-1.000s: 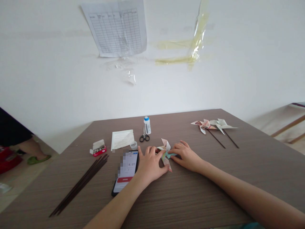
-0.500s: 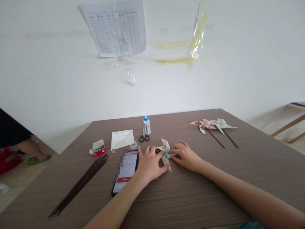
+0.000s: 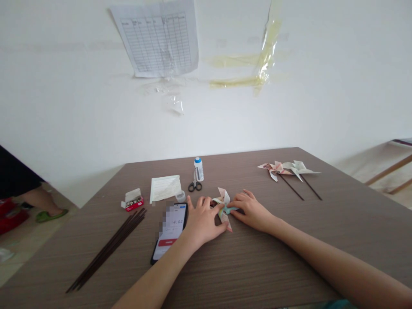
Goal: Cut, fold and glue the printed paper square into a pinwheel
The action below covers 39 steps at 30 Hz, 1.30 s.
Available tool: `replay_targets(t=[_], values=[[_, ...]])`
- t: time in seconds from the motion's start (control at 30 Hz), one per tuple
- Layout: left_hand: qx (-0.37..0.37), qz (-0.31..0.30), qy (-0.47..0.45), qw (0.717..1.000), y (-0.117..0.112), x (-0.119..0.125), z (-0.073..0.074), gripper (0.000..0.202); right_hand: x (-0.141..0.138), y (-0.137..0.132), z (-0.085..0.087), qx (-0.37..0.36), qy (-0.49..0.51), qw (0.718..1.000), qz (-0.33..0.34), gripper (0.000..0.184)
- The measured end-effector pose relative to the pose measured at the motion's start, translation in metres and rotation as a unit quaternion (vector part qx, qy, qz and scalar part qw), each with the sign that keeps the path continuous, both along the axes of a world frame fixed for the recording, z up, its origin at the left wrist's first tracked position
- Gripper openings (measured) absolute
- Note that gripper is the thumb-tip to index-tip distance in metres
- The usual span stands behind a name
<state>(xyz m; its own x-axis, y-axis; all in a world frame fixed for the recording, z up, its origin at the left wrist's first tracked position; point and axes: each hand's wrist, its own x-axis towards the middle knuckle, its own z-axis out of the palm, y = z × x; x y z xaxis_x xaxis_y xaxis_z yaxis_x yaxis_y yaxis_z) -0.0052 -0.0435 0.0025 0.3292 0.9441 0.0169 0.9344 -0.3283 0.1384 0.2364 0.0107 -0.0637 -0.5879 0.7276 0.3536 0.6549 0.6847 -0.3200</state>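
Observation:
A folded paper pinwheel lies on the table between my hands, its blades white, pinkish and pale green. My left hand grips it from the left, index finger near the centre and thumb at the lower blade. From the right, the fingers of my right hand press together on the pale green blade. Part of the pinwheel is hidden under my fingers, and no stick shows on it. A phone with a timer on its screen lies beside my left hand, partly behind that forearm.
Two pinwheels on sticks lie at the right on the table. Behind my hands stand a blue-capped bottle, scissors and a small clear cup. Leftward are paper, a red box and dark sticks.

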Motion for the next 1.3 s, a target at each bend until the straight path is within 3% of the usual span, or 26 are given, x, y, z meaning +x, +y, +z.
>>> replay_targets(t=[0.23,0.47,0.7,1.3], values=[[-0.004,0.008,-0.006,1.0,0.0002,-0.0009,-0.0026,0.059,-0.0003,-0.0005,0.0,0.009,0.008,1.0,0.0,0.028],[0.003,0.011,-0.013,1.0,-0.0002,-0.0006,-0.0029,0.072,0.0011,-0.0004,0.0023,0.003,-0.006,1.0,0.002,0.028],[-0.003,0.009,-0.016,1.0,-0.0003,-0.0016,-0.0041,0.061,0.0008,-0.0004,0.003,-0.007,-0.008,1.0,0.004,0.029],[-0.002,0.007,-0.017,1.0,0.0005,-0.0001,-0.0031,0.067,-0.0005,-0.0029,0.0074,-0.017,-0.024,1.0,-0.006,0.029]])
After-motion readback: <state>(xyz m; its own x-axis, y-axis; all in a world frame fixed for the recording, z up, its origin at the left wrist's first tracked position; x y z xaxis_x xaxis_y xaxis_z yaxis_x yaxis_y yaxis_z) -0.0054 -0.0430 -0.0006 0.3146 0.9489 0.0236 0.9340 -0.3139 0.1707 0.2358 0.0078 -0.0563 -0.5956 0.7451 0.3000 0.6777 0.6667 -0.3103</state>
